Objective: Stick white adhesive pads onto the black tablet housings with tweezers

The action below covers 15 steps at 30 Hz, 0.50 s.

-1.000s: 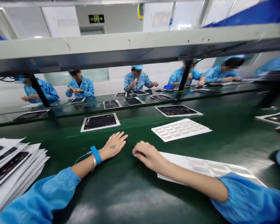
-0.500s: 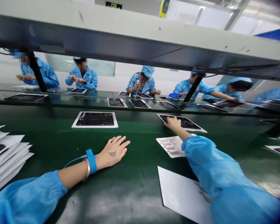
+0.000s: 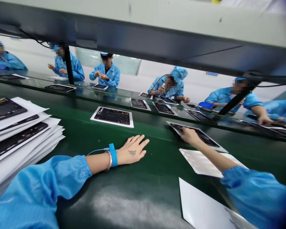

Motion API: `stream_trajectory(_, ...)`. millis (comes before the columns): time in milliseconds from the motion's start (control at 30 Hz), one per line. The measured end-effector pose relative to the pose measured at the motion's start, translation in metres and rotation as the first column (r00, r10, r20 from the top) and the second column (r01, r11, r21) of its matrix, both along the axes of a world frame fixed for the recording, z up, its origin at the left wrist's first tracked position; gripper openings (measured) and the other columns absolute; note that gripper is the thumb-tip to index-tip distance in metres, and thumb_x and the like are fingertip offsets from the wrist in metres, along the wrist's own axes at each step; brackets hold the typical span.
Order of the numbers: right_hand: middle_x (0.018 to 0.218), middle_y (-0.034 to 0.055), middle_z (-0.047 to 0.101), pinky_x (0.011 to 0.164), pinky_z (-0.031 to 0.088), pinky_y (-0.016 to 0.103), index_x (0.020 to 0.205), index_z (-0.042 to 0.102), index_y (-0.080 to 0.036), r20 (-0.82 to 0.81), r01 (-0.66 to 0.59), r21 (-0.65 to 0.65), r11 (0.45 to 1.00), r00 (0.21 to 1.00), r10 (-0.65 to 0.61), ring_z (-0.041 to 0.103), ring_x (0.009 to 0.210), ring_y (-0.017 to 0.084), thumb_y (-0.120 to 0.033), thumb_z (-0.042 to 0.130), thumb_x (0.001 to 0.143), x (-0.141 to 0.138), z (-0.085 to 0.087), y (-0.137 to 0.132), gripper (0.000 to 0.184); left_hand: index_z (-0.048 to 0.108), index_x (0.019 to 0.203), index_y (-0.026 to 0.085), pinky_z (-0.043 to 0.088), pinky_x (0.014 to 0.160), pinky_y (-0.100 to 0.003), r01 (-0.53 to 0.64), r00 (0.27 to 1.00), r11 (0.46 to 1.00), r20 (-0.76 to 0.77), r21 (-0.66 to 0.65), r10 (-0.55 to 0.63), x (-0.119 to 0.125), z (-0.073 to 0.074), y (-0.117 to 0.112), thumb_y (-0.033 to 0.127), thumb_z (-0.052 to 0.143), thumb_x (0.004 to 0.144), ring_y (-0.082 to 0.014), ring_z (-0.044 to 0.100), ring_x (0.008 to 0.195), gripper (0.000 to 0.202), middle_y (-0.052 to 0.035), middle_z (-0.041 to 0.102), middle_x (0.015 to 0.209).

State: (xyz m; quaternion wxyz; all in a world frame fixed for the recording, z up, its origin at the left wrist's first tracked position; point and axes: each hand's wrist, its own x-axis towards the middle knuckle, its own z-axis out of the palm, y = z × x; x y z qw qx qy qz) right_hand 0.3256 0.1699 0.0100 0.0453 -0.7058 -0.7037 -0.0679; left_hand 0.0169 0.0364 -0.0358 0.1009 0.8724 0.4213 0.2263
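Observation:
My left hand (image 3: 133, 149) lies flat on the green belt (image 3: 143, 187), fingers spread, holding nothing; a blue wrist strap (image 3: 112, 155) and a metal bangle circle the wrist. My right hand (image 3: 190, 135) reaches forward and rests on the near edge of a dark tablet frame on a white sheet (image 3: 200, 137); its fingers look loosely curled on that edge. Just under the right forearm lies a white sticker sheet (image 3: 200, 162). A second white sheet (image 3: 205, 206) lies at the near right.
A stack of white sheets with dark frames (image 3: 16, 133) sits at the left. Another frame on a sheet (image 3: 112, 116) lies ahead on the belt. Several blue-clad workers sit beyond the far shelf (image 3: 138, 98). A grey beam (image 3: 143, 28) hangs overhead.
My right hand left the near white sheet and reached forward onto the dark frame at the right. The left hand stayed flat. The view swung left and down, bringing the left stack closer.

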Motion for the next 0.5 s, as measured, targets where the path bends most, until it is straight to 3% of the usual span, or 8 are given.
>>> stream_trajectory(67,0.098,0.0189,0.075,0.079,0.048,0.034,0.109,0.070,-0.009,-0.025,-0.120,-0.002,0.993,0.993,0.120,0.070,0.096,0.031,-0.006,0.052,0.083,-0.026,0.005,-0.031,0.033,0.025,0.152,0.029,0.024,0.118,-0.051,0.016,1.000,0.994,-0.017,0.109,-0.015,-0.001,0.005,-0.001,0.027,0.048,0.096,-0.0321,0.020,0.149,0.061,-0.0090,0.022,0.161)
stream_trajectory(133,0.098,0.0149,0.075,0.079,0.049,0.033,0.113,0.069,-0.012,-0.059,-0.233,0.002,0.972,0.971,0.233,0.070,0.093,0.028,-0.011,0.050,0.086,-0.050,0.010,-0.071,0.034,0.022,0.153,0.024,0.021,0.119,-0.048,0.064,0.997,0.966,-0.061,0.252,-0.050,0.000,0.012,-0.002,0.021,0.048,0.095,-0.0315,0.016,0.150,0.064,-0.0115,0.022,0.161)
stream_trajectory(200,0.101,0.0091,0.075,0.081,0.050,0.031,0.113,0.068,-0.018,-0.115,-0.372,0.029,0.928,0.921,0.373,0.070,0.092,0.023,-0.016,0.049,0.088,-0.067,0.016,-0.115,0.032,0.033,0.147,0.019,0.028,0.114,-0.047,0.118,0.987,0.933,-0.147,0.341,-0.071,0.004,0.021,-0.006,0.016,0.039,0.097,-0.0330,0.031,0.143,0.051,-0.0157,0.039,0.150)
stream_trajectory(267,0.101,0.0090,0.074,0.081,0.052,0.034,0.107,0.068,-0.019,-0.248,-0.577,0.108,0.810,0.773,0.584,0.069,0.091,0.023,-0.020,0.047,0.089,-0.075,0.023,-0.159,0.027,0.051,0.131,0.018,0.040,0.099,-0.045,0.184,0.964,0.918,-0.245,0.352,-0.100,0.009,0.034,-0.018,0.015,0.031,0.099,-0.0323,0.053,0.121,0.038,-0.0150,0.059,0.125)
stream_trajectory(300,0.101,0.0092,0.073,0.079,0.053,0.035,0.106,0.068,-0.019,-0.318,-0.618,0.149,0.772,0.709,0.630,0.069,0.089,0.023,-0.025,0.048,0.090,-0.075,0.027,-0.179,0.026,0.058,0.120,0.019,0.043,0.090,-0.043,0.222,0.951,0.913,-0.282,0.343,-0.126,0.012,0.041,-0.029,0.015,0.029,0.100,-0.0307,0.059,0.108,0.035,-0.0133,0.063,0.112)
stream_trajectory(367,0.102,0.0095,0.074,0.078,0.054,0.036,0.109,0.068,-0.021,-0.455,-0.602,0.231,0.764,0.627,0.632,0.069,0.090,0.024,-0.038,0.050,0.093,-0.066,0.036,-0.213,0.030,0.061,0.104,0.020,0.044,0.075,-0.040,0.293,0.922,0.896,-0.346,0.334,-0.172,0.019,0.058,-0.061,0.016,0.032,0.099,-0.0282,0.060,0.090,0.030,-0.0110,0.064,0.098)
stream_trajectory(500,0.102,0.0087,0.075,0.080,0.053,0.041,0.099,0.073,-0.025,-0.656,-0.293,0.353,0.889,0.599,0.458,0.067,0.092,0.027,-0.059,0.046,0.093,-0.028,0.054,-0.258,0.044,0.060,0.099,0.019,0.037,0.057,-0.036,0.376,0.827,0.895,-0.524,0.240,-0.206,0.024,0.090,-0.146,0.003,0.041,0.087,-0.0253,0.057,0.074,0.027,-0.0116,0.063,0.090)
